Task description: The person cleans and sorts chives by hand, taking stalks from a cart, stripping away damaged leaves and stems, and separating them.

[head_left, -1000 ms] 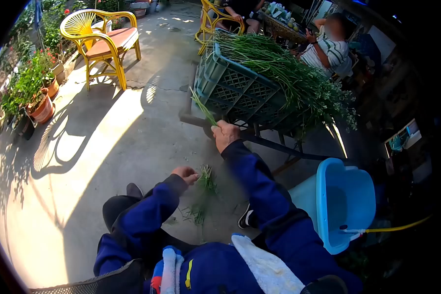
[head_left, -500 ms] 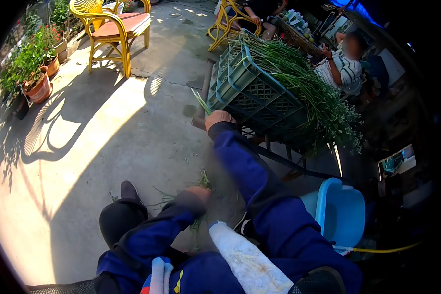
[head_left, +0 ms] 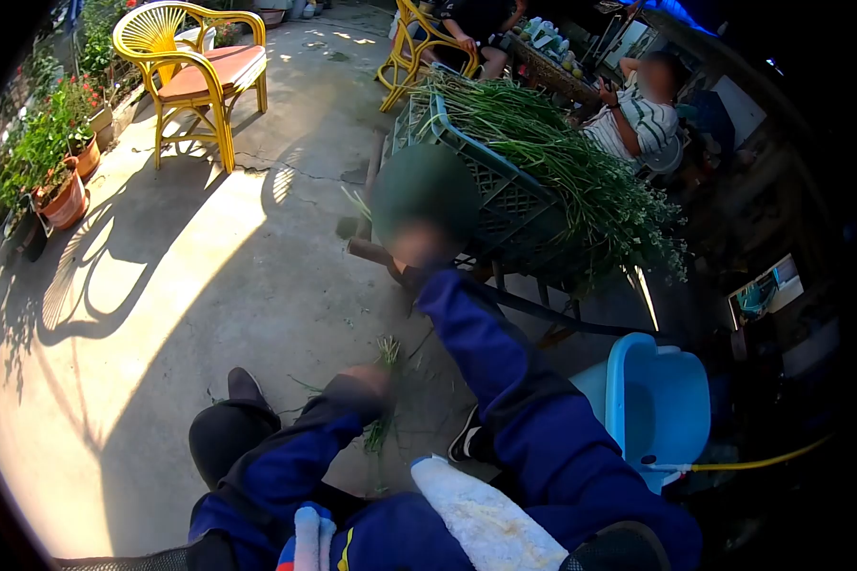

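Observation:
Low over the concrete, my left hand (head_left: 369, 381) is closed round a small bunch of thin green stalks (head_left: 388, 350); their lower ends hang beneath it. My right hand (head_left: 423, 246) is stretched out to the near corner of a green plastic crate (head_left: 514, 205). A dark round blur covers much of that hand, so its fingers are hidden. Pale stalk ends (head_left: 355, 203) poke out left of the blur, and whether the hand holds them I cannot tell. Long green stalks with feathery tops (head_left: 552, 133) heap over the crate and droop down its right side.
A light-blue plastic tub (head_left: 662, 409) with a yellow hose (head_left: 762, 460) stands to the right. Stray stalks lie between my feet. Ahead left are a yellow cane chair (head_left: 195, 81) and potted plants (head_left: 62, 195). Two people sit beyond the crate. A white cloth (head_left: 486, 519) lies across my lap.
The view has shifted slightly, so the crate and chair sit further left and higher. My right hand has come a little nearer to me, away from the crate. My left hand keeps its bunch.

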Available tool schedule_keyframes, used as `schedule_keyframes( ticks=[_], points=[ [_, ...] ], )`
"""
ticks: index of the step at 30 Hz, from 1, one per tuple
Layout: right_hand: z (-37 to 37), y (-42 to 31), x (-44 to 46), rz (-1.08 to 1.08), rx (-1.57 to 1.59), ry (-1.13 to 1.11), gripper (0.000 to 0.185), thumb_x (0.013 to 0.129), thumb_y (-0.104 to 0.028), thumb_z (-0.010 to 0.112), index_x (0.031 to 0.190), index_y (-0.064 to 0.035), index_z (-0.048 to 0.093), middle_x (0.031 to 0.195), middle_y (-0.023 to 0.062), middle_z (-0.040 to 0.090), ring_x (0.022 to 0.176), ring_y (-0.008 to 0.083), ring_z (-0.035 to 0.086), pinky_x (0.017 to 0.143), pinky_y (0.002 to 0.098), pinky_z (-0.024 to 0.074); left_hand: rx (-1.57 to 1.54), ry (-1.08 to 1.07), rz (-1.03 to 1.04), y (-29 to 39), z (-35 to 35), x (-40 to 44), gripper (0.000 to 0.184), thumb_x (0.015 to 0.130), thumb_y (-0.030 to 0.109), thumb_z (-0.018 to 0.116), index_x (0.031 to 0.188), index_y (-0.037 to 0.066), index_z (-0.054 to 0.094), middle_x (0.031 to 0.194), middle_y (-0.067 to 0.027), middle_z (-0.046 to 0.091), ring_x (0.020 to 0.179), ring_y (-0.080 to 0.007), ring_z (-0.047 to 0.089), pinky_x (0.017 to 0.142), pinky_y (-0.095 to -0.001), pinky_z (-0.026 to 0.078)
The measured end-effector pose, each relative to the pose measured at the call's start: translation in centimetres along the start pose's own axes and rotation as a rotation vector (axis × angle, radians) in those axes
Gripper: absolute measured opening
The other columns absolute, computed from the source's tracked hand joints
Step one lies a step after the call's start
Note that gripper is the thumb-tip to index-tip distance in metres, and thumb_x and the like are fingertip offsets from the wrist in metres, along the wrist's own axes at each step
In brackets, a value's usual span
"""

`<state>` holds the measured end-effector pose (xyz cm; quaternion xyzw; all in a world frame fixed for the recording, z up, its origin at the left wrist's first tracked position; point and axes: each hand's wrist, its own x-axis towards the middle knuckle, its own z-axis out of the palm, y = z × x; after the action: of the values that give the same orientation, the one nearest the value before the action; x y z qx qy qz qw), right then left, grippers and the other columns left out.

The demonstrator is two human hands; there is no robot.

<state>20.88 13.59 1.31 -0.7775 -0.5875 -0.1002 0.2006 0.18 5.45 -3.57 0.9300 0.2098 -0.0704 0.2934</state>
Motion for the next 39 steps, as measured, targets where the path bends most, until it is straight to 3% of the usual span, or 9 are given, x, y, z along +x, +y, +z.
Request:
schedule_keyframes(
  ticks=[5,11,16,19,23,24,27,33,39],
  points=[
    [-7.7,-0.5,-0.7,-0.042,-0.021,0.007,0.021,0.082,-0.018,0.046,0.092,-0.0041,0.057,0.09,0.0122,0.056,0.086,0.027,0.052,0.076,0.0352,0.0416,0.067,-0.018,0.002,0.4,-0.2,-0.1,0.03,0.075,0.033,0.056,0.082,0.005,0.055,0.081,-0.0155,0.058,0.077,-0.0331,0.057,0.065,-0.0417,0.046],
    [-8.7,10.2,6.1,-0.4,-0.504,0.522,0.026,0.086,-0.017,0.039,0.106,-0.0041,0.05,0.099,0.0066,0.052,0.092,0.0194,0.051,0.08,0.0311,0.0424,0.125,0.044,0.015,0.5,0.0,-0.7,0.03,0.075,0.033,0.057,0.083,0.004,0.056,0.082,-0.0153,0.059,0.079,-0.0322,0.057,0.066,-0.0411,0.046],
    [-18.6,11.9,9.2,0.202,-0.457,-0.062,0.039,0.07,-0.044,0.057,0.098,-0.0164,0.058,0.099,0.0102,0.057,0.076,0.0272,0.059,0.063,0.0378,0.0473,0.136,0.034,-0.07,-0.2,0.5,-0.2,0.03,0.075,0.032,0.057,0.084,0.004,0.057,0.084,-0.0153,0.058,0.081,-0.0314,0.057,0.068,-0.04,0.046],
    [-20.5,7.2,5.4,-0.273,-0.491,0.42,0.018,0.071,-0.024,0.056,0.085,-0.0129,0.059,0.078,0.0097,0.056,0.072,0.0293,0.058,0.06,0.0393,0.0476,0.096,0.203,-0.187,-1.2,-1.7,-0.3,0.028,0.076,0.031,0.056,0.085,0.005,0.056,0.081,-0.0156,0.057,0.079,-0.0312,0.056,0.066,-0.0395,0.046],
    [-15.2,3.0,-3.1,-0.486,0.105,0.491,0.012,0.067,-0.006,0.061,0.078,-0.0074,0.059,0.069,0.0083,0.057,0.059,0.0249,0.056,0.052,0.0307,0.046,-0.179,0.563,-0.182,-2.6,-4.4,-1.8,0.028,0.075,0.026,0.059,0.091,0.005,0.055,0.085,-0.0136,0.057,0.075,-0.0304,0.057,0.064,-0.0377,0.045],
    [-13.2,1.7,-6.4,-0.184,0.393,0.257,0.01,0.067,-0.005,0.061,0.076,-0.005,0.058,0.066,0.009,0.056,0.057,0.0245,0.056,0.052,0.0297,0.0446,-0.255,0.629,-0.171,-3.0,-4.5,-2.0,0.028,0.075,0.027,0.059,0.092,0.005,0.054,0.085,-0.0132,0.056,0.075,-0.0301,0.057,0.063,-0.0373,0.045],
    [-4.9,2.0,-15.0,0.006,0.525,-0.062,0.007,0.067,-0.006,0.06,0.073,-0.0035,0.056,0.066,0.0105,0.055,0.056,0.0249,0.055,0.052,0.0305,0.0438,-0.172,0.67,-0.177,-3.0,-5.0,-3.3,0.027,0.075,0.025,0.062,0.093,0.005,0.054,0.085,-0.0113,0.058,0.064,-0.0232,0.058,0.057,-0.0321,0.045],
    [14.8,11.0,-28.5,0.687,0.248,-0.779,0.023,0.064,-0.026,0.068,0.073,-0.0046,0.064,0.072,0.0156,0.062,0.07,0.0274,0.06,0.064,0.0375,0.0473,0.161,0.313,-0.249,-1.7,-5.1,-3.1,0.027,0.074,0.026,0.06,0.091,0.006,0.054,0.078,-0.0112,0.053,0.073,-0.0279,0.055,0.061,-0.0364,0.044],
    [24.3,13.3,-28.9,0.954,0.159,-0.839,0.035,0.063,-0.035,0.067,0.072,-0.0022,0.065,0.075,0.0158,0.063,0.072,0.0306,0.059,0.069,0.0381,0.0471,0.243,0.079,-0.293,-1.5,-4.6,-1.1,0.03,0.072,0.024,0.061,0.092,0.005,0.052,0.081,-0.0103,0.052,0.078,-0.0263,0.053,0.065,-0.0356,0.042]
  ],
)
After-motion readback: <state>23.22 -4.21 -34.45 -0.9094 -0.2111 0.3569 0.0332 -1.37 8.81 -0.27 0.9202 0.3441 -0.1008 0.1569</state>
